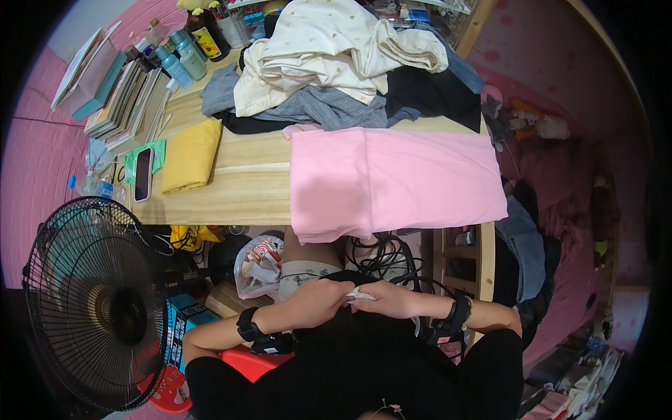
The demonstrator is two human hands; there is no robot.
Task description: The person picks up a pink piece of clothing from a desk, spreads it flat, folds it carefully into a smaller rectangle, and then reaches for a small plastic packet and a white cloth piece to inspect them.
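Close to my body, below the table's front edge, my left hand (pixel 329 300) and my right hand (pixel 387 299) meet around a small white tissue-like piece (pixel 361 296). The fingers of both hands are closed on it. In front of them a pink cloth (pixel 420 178), partly folded over at its left, lies on the wooden table (pixel 247 194) and hangs a little over the front edge. A folded yellow cloth (pixel 192 156) lies further left. Behind the pink cloth is a heap of clothes, with a cream patterned garment (pixel 320 47) on top of grey and black ones.
A smartphone (pixel 143 174), books (pixel 131 105) and bottles (pixel 178 67) stand or lie at the table's left. A black fan (pixel 100 310) stands at the lower left. Under the table are a bag-lined bin (pixel 258 266) and tangled black cables (pixel 386 260). A wooden frame (pixel 487 273) is at the right.
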